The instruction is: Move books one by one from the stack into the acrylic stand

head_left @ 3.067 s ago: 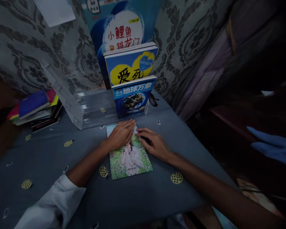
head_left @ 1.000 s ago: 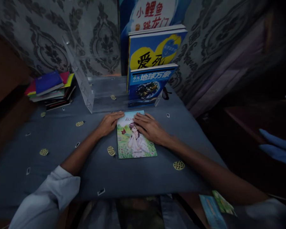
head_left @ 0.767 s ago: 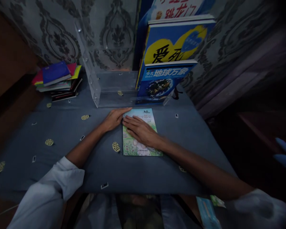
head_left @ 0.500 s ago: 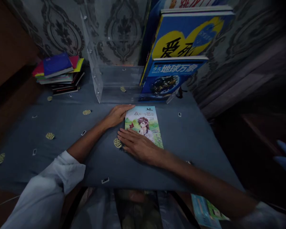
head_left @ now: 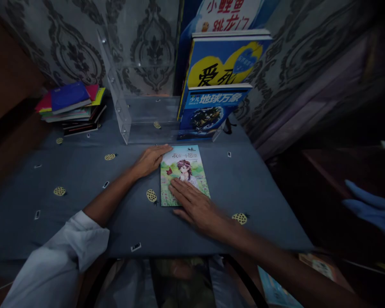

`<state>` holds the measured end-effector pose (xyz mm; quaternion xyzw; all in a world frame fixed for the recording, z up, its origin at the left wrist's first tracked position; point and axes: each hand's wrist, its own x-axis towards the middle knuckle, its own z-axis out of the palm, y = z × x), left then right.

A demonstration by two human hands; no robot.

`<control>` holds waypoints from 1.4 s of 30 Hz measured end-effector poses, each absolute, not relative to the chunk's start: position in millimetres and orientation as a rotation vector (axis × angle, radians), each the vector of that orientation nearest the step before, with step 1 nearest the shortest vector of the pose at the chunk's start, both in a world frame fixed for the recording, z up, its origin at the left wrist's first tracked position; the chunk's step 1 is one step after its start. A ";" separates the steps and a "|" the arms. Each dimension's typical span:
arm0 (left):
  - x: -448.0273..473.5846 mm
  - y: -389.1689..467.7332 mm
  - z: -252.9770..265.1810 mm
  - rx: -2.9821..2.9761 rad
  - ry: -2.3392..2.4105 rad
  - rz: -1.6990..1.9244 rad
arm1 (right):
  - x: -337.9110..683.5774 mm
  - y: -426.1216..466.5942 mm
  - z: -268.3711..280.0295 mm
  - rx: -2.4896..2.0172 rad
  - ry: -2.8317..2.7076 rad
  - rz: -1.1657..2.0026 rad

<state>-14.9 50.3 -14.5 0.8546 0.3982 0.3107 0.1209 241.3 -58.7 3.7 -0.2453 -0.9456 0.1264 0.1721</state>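
A thin book (head_left: 167,177) with a drawn figure and a red butterfly on its cover lies flat on the dark blue-grey cloth. My left hand (head_left: 151,159) rests along its upper left edge, with the fingers stretched out over the corner. Across the lower right part of the cover lies my right hand (head_left: 192,201), palm down and fingers extended. Its thumb is apart from the fingers, close to the book's bottom edge.
Behind the book stands a clear acrylic rack (head_left: 147,133) holding upright picture books (head_left: 208,114) on its right side. A stack of colourful books (head_left: 71,99) lies at the back left. At the far right, a blue-gloved hand (head_left: 368,207) shows. More books (head_left: 276,288) lie below the table edge.
My right hand has slid right and down across the cover, uncovering the book's lower left part. My left hand stays at the upper left edge. The view has shifted a little.
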 end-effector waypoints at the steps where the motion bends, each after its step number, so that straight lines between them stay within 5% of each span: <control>1: -15.1 50.3 -14.6 2.497 1.160 0.900 | 247.3 -57.6 2.0 -0.724 -2.666 0.356; 13: -9.2 30.2 -7.4 2.605 1.447 0.862 | 291.2 -27.9 -12.6 -1.177 -2.427 0.414; 42: -34.4 28.1 -0.7 2.560 1.663 0.889 | 243.5 46.3 -7.7 -1.011 -2.414 0.438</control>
